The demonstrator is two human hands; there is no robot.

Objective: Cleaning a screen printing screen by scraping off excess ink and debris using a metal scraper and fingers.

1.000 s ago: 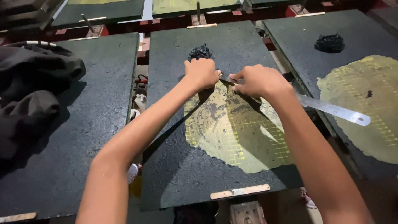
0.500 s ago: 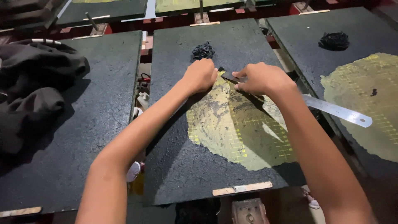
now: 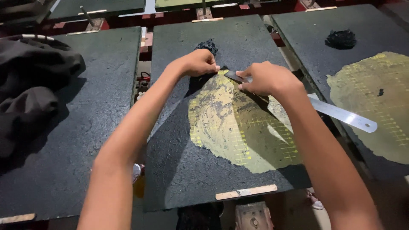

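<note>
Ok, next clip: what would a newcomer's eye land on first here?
Probably the two bare hands meeting at the top of the yellow gridded patch on the middle dark board: the left hand pinches at the patch's upper edge, the right hand holds a long metal ruler that sticks out to the right. After that, the second yellow patch on the right-hand board and the heap of dark cloth at far left.
</note>
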